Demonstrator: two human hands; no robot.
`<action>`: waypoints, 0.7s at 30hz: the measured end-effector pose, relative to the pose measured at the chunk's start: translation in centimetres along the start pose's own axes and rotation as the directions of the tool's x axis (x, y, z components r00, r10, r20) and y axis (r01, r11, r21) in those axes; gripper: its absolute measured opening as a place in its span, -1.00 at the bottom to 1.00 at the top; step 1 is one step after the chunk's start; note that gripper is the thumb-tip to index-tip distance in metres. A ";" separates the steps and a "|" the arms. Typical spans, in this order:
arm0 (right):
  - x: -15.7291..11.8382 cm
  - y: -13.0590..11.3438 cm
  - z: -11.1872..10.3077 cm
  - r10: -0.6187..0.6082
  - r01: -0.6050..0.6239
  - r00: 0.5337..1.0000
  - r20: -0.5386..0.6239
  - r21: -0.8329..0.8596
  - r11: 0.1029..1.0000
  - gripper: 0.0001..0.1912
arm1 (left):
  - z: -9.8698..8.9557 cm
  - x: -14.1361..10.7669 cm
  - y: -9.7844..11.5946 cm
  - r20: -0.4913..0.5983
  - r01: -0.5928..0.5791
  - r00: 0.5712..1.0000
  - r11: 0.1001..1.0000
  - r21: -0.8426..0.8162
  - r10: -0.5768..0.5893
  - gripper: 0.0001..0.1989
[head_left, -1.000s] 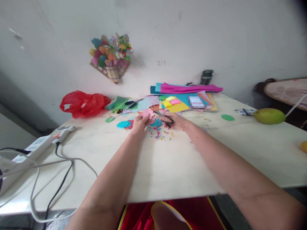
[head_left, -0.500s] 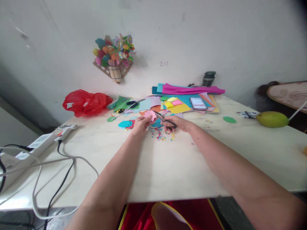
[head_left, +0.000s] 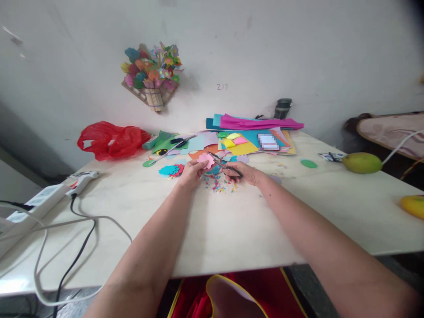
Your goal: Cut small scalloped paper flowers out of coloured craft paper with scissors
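Pinched in my left hand is a pink scallop-edged paper piece. My right hand grips black-handled scissors, whose blades are spread at the pink paper's right edge. Small coloured paper scraps lie on the table beneath both hands. Blue scalloped paper pieces rest left of my left hand, with a red one partly under them. Beyond my hands are an orange sheet and a yellow sheet.
A red plastic bag sits at the back left, near a second pair of scissors. Power strips and cables occupy the left side. On the right are a green disc, a green mango and a yellow fruit.
The view has turned slightly right, so the table's things appear shifted left. The scissor blades look more widely spread. Both hands keep their holds.
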State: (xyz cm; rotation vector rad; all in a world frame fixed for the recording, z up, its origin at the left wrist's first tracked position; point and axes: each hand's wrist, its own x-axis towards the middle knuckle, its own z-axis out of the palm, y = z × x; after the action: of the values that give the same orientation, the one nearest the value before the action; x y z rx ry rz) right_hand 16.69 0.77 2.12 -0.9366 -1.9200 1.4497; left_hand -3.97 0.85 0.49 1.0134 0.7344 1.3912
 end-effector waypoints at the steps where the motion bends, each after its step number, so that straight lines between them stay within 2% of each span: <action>1: 0.1 0.3 0.0 0.001 -0.001 1.000 -0.004 0.024 1.000 -0.66 | 0.0 0.0 0.0 -0.001 0.004 1.000 1.000 0.004 -0.004 -0.78; 7: 0.6 1.1 0.0 0.027 -0.027 1.000 0.001 0.082 0.996 -0.69 | -0.2 0.1 -0.2 0.028 0.007 1.000 1.000 0.017 -0.008 -0.77; 12: 0.6 0.8 0.0 -0.003 0.002 1.000 0.018 0.056 0.998 -0.72 | -0.1 0.0 -0.1 0.029 0.014 0.999 1.000 0.027 -0.015 -0.76; 21: 0.5 0.5 0.1 0.012 -0.013 1.000 0.005 0.048 0.999 -0.69 | 0.3 -0.1 0.1 0.019 0.022 1.000 0.999 0.028 -0.023 -0.76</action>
State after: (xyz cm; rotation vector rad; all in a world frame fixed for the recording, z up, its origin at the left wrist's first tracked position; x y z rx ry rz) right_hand 16.41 1.18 1.58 -0.9252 -1.8773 1.5002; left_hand -3.78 0.71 0.63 1.0358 0.7502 1.3537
